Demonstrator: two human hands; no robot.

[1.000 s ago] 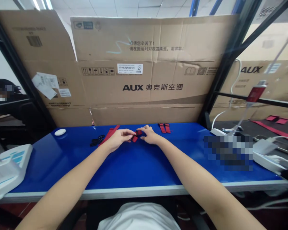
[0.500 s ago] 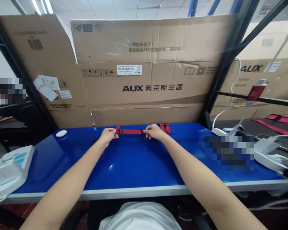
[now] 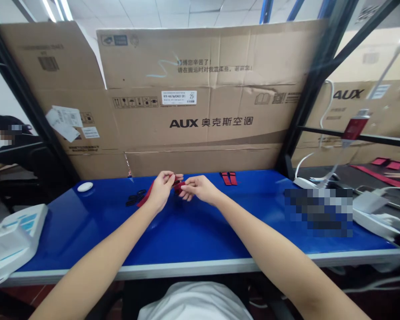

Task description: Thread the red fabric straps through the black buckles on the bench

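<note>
My left hand (image 3: 162, 189) and my right hand (image 3: 197, 189) meet over the far middle of the blue table (image 3: 193, 231). Both pinch a short red strap (image 3: 179, 185), bunched up between the fingertips. More red strap (image 3: 146, 195) trails down to the left under my left hand. A small pile of black buckles (image 3: 135, 197) lies just left of that. Two folded red straps (image 3: 228, 178) rest to the right of my right hand, near the cardboard.
A wall of cardboard boxes (image 3: 200, 98) stands along the back of the table. A white oval object (image 3: 85, 186) sits far left, a white device (image 3: 10, 240) at the left edge. White trays and cables (image 3: 370, 213) crowd the right. Another person (image 3: 6, 138) sits at left.
Half a second ago the red strap was stretched flat between my hands, held wide apart. Now my hands have come together and the strap is folded up between them.
</note>
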